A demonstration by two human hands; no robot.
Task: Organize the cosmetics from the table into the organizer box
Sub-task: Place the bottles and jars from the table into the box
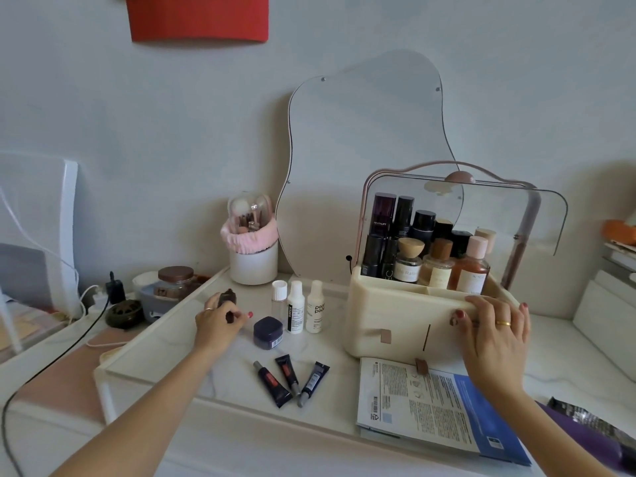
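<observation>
Now, left hand [218, 320] fingers pinching dark bottle [227, 299], right hand [495, 325] fingers spread on organizer box [395, 315].

You're getting one head view only, looking forward and down from above the counter [213, 370], wide-angle, edges bowing. It's sitting close, facing the wall [137, 115]; both forearms are entering from the bottom edge.

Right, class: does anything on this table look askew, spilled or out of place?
Nothing is spilled or broken. The three dark tubes lie fanned flat on the table, while the small bottles nearby stand upright. The left hand holds a dark item; the right hand rests on the organizer box.
</observation>
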